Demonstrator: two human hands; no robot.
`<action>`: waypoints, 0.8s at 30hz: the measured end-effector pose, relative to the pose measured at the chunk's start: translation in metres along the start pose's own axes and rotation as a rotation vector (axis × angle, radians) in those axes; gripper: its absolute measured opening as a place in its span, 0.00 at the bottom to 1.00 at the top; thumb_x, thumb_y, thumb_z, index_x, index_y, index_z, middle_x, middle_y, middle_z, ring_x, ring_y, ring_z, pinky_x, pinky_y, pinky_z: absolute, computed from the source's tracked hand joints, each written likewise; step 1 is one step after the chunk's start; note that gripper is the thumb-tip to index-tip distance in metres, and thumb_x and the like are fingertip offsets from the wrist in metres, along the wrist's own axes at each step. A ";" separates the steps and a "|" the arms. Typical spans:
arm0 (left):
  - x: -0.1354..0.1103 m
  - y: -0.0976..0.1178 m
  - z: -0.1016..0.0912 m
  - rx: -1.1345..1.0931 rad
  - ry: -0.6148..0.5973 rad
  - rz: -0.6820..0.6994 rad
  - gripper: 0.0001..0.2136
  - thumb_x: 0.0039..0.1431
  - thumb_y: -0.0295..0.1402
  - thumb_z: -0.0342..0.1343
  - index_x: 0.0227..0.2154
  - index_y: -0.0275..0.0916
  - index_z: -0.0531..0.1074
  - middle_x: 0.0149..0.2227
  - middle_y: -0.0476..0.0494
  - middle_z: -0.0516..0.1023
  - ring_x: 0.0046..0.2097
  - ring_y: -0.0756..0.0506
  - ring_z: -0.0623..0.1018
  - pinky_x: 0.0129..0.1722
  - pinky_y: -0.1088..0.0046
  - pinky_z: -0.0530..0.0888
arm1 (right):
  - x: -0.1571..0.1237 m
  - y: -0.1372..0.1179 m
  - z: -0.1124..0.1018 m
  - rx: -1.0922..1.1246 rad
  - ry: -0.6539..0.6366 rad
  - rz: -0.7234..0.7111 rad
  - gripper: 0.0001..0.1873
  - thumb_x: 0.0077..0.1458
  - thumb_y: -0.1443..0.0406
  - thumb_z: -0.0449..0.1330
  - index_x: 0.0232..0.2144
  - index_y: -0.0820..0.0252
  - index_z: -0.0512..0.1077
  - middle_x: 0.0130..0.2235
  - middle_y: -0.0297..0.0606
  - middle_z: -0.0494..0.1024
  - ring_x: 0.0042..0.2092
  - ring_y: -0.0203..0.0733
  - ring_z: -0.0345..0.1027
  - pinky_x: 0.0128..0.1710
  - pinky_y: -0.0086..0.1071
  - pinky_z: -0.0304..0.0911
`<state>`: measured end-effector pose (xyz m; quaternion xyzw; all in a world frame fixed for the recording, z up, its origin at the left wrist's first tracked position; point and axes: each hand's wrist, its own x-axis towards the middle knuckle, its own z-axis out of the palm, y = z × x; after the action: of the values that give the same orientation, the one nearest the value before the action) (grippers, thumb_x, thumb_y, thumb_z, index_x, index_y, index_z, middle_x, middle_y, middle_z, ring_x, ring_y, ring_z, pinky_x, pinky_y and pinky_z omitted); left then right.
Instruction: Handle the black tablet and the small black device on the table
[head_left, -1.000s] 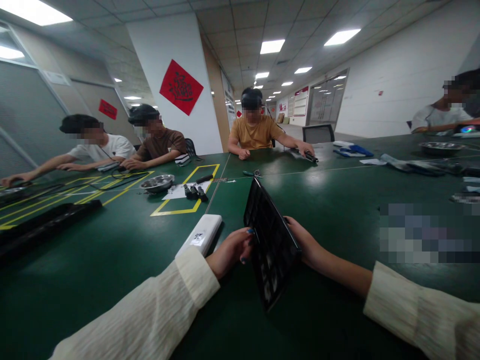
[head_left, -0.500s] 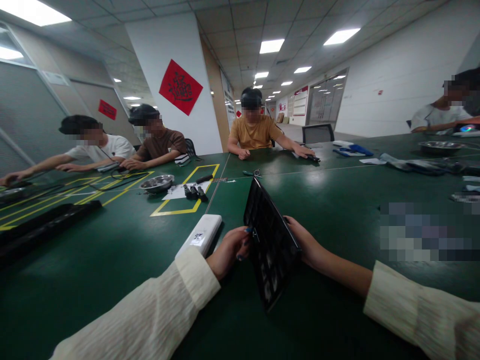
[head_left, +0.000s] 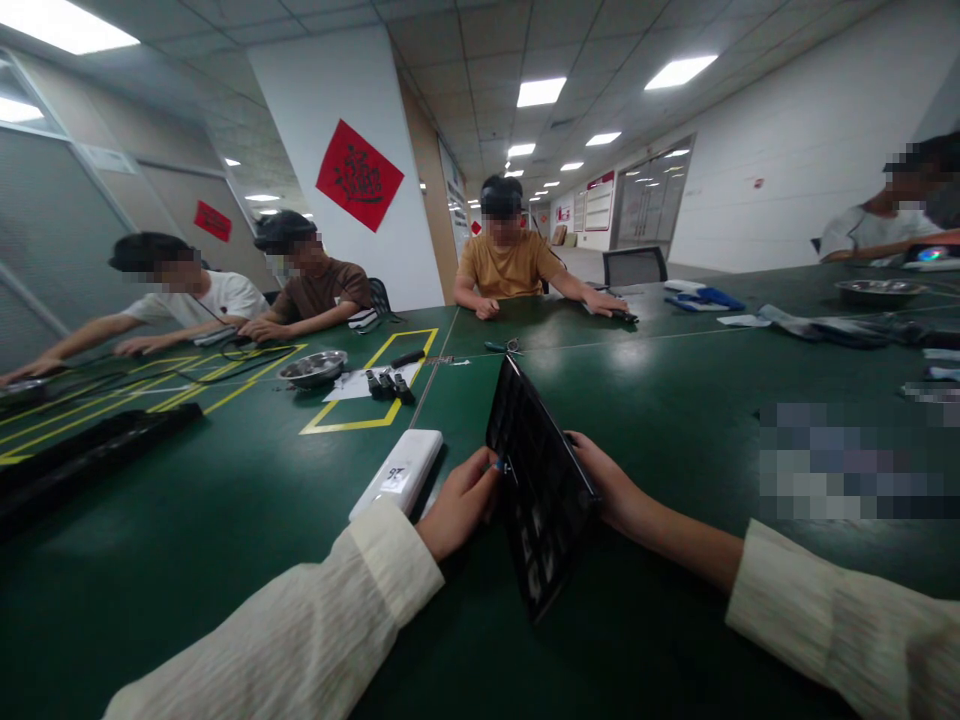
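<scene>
Right now I have the black keyboard (head_left: 541,500) up on edge at the middle of the green table (head_left: 225,520). Its far corner is tipped toward 12 o'clock and its near end is low by the tabletop, though I cannot tell if it touches. My left hand (head_left: 457,505) is curled shut against the keyed face from 9 o'clock. My right hand (head_left: 611,485) is closed along the back edge from 3 o'clock, with its fingertips partly hidden behind the board.

To handle it well, I judge I should press evenly from both sides and hold by the frame rather than the keys. I should also watch the low corner so it doesn't skid.

The white box (head_left: 397,470) lies just beside my left wrist at 10 o'clock, so that elbow needs care.
</scene>
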<state>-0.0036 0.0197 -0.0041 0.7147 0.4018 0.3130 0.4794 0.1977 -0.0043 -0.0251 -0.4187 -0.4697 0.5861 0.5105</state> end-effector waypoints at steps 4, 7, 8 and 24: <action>0.001 -0.004 0.000 -0.081 -0.015 0.022 0.11 0.59 0.43 0.45 0.34 0.41 0.57 0.15 0.61 0.58 0.17 0.54 0.59 0.19 0.80 0.55 | -0.005 -0.007 0.002 0.034 0.011 0.024 0.21 0.51 0.56 0.53 0.47 0.56 0.61 0.22 0.31 0.72 0.19 0.36 0.63 0.21 0.30 0.57; 0.001 -0.004 0.000 -0.104 -0.021 0.034 0.11 0.58 0.43 0.46 0.37 0.41 0.56 0.15 0.61 0.58 0.17 0.54 0.60 0.19 0.81 0.55 | -0.006 -0.010 0.004 0.039 0.029 0.021 0.20 0.50 0.57 0.53 0.45 0.56 0.62 0.22 0.31 0.72 0.20 0.37 0.64 0.21 0.30 0.57; 0.001 -0.004 0.000 -0.098 -0.022 0.035 0.11 0.58 0.43 0.46 0.37 0.42 0.56 0.16 0.61 0.58 0.18 0.54 0.60 0.19 0.81 0.56 | -0.006 -0.010 0.004 0.041 0.038 0.023 0.20 0.50 0.57 0.53 0.45 0.56 0.63 0.22 0.32 0.72 0.21 0.38 0.65 0.22 0.30 0.58; -0.009 0.009 -0.004 0.329 -0.004 0.152 0.06 0.61 0.36 0.41 0.34 0.42 0.59 0.18 0.56 0.63 0.21 0.50 0.65 0.24 0.75 0.58 | -0.008 -0.013 0.006 0.034 0.063 0.041 0.19 0.50 0.58 0.53 0.45 0.56 0.64 0.24 0.33 0.73 0.24 0.40 0.67 0.24 0.33 0.61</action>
<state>-0.0087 0.0114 0.0051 0.8123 0.3918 0.2769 0.3316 0.1954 -0.0129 -0.0106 -0.4375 -0.4346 0.5910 0.5200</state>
